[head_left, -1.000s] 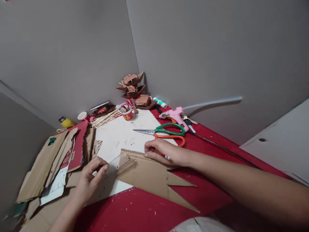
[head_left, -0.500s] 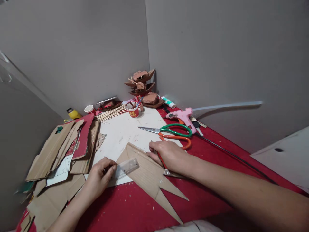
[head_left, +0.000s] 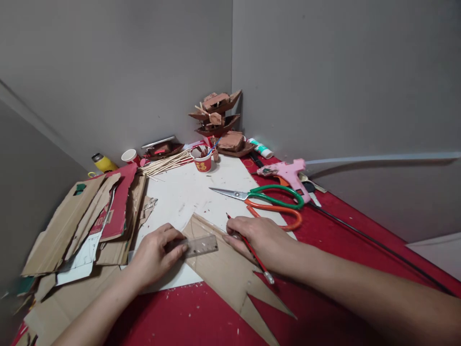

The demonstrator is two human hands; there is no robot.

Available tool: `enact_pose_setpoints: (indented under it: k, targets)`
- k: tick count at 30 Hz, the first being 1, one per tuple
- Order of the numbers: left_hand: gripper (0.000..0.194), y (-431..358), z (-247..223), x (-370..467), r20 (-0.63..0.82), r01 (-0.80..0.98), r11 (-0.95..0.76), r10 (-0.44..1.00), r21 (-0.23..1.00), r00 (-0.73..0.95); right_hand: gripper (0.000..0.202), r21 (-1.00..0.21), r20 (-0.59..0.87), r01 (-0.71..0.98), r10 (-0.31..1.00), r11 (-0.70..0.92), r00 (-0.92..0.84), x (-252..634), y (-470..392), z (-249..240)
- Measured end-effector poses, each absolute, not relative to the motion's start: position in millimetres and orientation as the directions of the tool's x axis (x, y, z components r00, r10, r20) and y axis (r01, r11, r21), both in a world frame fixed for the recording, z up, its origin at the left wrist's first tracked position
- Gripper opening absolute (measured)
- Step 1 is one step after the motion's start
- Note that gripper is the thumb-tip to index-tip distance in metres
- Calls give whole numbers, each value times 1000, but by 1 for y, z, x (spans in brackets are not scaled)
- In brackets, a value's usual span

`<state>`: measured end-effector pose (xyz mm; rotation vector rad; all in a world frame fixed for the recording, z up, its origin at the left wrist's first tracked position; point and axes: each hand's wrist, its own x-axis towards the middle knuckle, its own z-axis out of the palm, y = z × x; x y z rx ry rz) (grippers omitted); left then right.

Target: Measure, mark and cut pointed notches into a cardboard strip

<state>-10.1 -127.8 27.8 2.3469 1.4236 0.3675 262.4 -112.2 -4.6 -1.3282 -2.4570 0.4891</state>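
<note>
My left hand pinches a clear ruler, which lies across the upper left part of a notched cardboard piece. In my right hand is a red pencil, its dark tip pointing up and left and its eraser end toward me. The side of that hand rests at the cardboard's right edge. Beneath the cardboard's upper part is a white sheet. Scissors with one green and one orange handle lie just beyond my right hand.
Stacked cardboard scraps stand at left. Toward the back are thin sticks, a red cup, brown model boats and a yellow bottle. A pink glue gun trails a black cord across the red cloth at right.
The view has shifted slightly. The ruler now reaches a little farther across the cardboard. The pencil has turned in my right hand, and its eraser end now shows below the hand.
</note>
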Motion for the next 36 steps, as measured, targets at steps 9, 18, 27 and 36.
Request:
enact_pose_setpoints:
  k: [9, 18, 27, 36]
  targets:
    - [32, -128, 13, -13, 236, 764, -599, 799, 239, 553, 18, -493, -9, 740, 847, 458, -531, 266, -109, -8]
    - [75, -169, -11, -5, 166, 700, -681, 680, -215, 714, 21, -527, -105, 762, 861, 376, -497, 270, -112, -18]
    - [78, -177, -13, -8, 149, 759, -617, 747, -206, 648, 22, -760, -17, 563, 857, 324, -515, 271, -111, -7]
    - [73, -193, -24, -7, 166, 871, -488, 855, -62, 491, 18, -816, 137, 473, 907, 331, -399, 250, -123, -17]
